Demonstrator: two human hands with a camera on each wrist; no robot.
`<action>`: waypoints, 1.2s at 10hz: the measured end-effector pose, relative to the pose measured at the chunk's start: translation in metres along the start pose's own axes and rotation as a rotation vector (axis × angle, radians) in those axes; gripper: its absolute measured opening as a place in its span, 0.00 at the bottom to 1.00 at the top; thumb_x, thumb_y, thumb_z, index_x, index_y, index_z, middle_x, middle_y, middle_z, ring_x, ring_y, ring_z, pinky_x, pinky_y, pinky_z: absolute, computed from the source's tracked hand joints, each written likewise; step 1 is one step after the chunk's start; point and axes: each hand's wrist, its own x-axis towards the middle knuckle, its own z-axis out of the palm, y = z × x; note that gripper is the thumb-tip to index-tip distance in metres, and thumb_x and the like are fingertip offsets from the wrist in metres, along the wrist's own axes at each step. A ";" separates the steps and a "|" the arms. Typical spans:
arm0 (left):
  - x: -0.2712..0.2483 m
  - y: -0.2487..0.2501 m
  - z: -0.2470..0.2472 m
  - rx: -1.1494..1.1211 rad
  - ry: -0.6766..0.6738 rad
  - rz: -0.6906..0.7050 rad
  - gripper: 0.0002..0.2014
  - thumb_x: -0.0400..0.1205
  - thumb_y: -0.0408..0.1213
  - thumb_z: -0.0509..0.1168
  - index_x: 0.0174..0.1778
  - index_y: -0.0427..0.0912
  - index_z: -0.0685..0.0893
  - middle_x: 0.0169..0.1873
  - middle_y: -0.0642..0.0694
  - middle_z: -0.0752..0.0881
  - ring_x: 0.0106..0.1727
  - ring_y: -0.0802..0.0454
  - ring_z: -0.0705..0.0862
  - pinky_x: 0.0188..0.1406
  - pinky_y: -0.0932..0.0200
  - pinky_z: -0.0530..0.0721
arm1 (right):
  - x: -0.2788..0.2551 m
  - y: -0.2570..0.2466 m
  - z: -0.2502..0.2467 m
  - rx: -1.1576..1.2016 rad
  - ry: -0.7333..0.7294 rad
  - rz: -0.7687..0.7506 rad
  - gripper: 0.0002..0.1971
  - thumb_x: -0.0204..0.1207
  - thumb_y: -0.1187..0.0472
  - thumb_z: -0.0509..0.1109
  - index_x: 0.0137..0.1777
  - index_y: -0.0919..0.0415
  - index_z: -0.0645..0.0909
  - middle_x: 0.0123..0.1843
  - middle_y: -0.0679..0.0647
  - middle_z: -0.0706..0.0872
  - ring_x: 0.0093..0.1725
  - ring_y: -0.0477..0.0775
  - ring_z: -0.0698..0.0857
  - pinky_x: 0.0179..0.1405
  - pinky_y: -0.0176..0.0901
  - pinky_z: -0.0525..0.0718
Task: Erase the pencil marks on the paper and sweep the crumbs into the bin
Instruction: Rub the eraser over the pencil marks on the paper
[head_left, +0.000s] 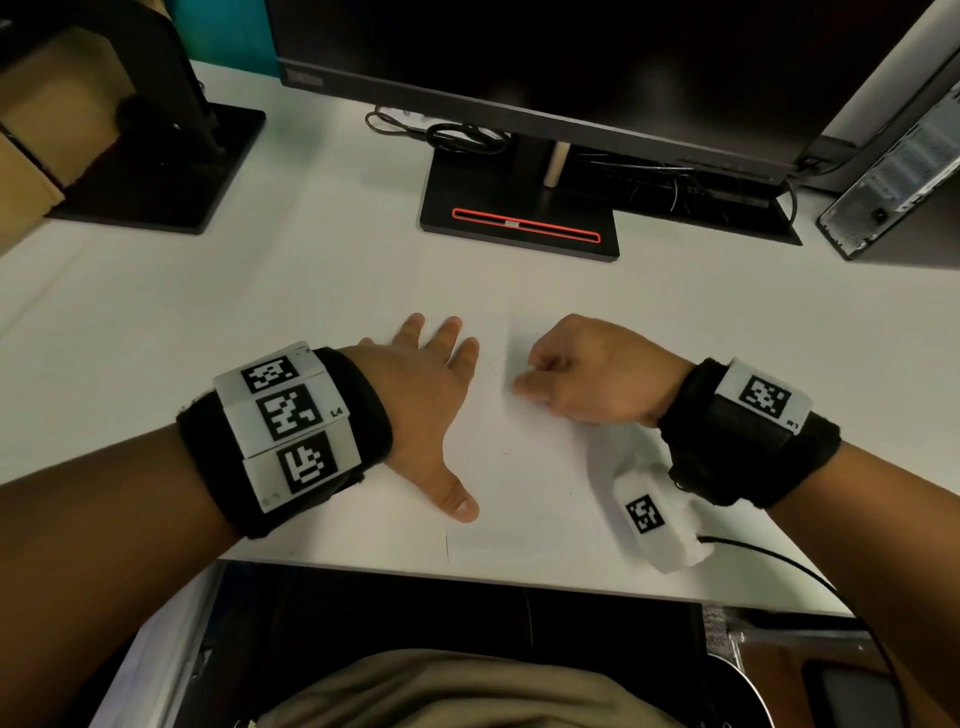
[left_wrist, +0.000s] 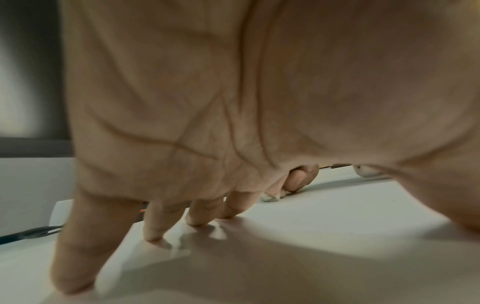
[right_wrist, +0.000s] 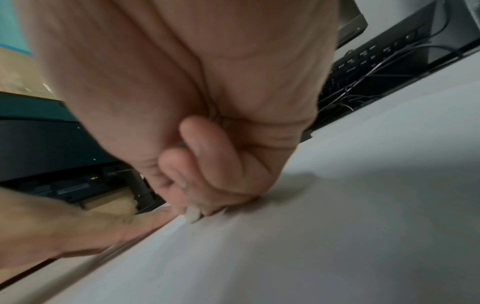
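A white sheet of paper (head_left: 524, 467) lies on the white desk in front of me, with faint pencil marks barely visible on it. My left hand (head_left: 436, 374) lies flat on the sheet's left part, fingers spread and pressing down (left_wrist: 197, 218). My right hand (head_left: 524, 382) is curled, pinching a small white eraser (right_wrist: 192, 215) whose tip touches the paper. The same eraser (left_wrist: 271, 197) shows small beyond my left fingers in the left wrist view. No crumbs or bin can be made out.
A black monitor stand (head_left: 519, 218) with a red slot sits behind the paper, cables (head_left: 457, 135) beside it. A second black stand (head_left: 156, 166) is at the left, a computer case (head_left: 893, 171) at the right. The desk's front edge (head_left: 519, 582) is close below.
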 end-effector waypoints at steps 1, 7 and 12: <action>0.000 0.000 0.000 -0.001 0.000 0.001 0.76 0.61 0.78 0.71 0.85 0.44 0.26 0.84 0.44 0.24 0.86 0.37 0.30 0.84 0.30 0.52 | 0.001 0.000 -0.001 0.019 -0.043 0.003 0.20 0.81 0.54 0.69 0.38 0.73 0.83 0.27 0.56 0.81 0.23 0.50 0.75 0.26 0.41 0.78; 0.001 0.000 0.000 0.006 -0.003 0.007 0.76 0.61 0.79 0.70 0.85 0.43 0.26 0.83 0.43 0.24 0.86 0.35 0.30 0.83 0.29 0.53 | 0.013 -0.005 -0.006 0.027 0.000 0.020 0.20 0.82 0.52 0.69 0.39 0.71 0.85 0.28 0.56 0.83 0.25 0.51 0.77 0.32 0.46 0.81; 0.000 0.000 0.001 -0.002 0.011 0.007 0.76 0.61 0.79 0.71 0.85 0.43 0.27 0.84 0.43 0.24 0.86 0.36 0.31 0.84 0.30 0.53 | 0.020 -0.013 -0.003 0.011 -0.034 -0.008 0.22 0.83 0.51 0.69 0.39 0.72 0.84 0.27 0.56 0.81 0.24 0.50 0.76 0.30 0.42 0.80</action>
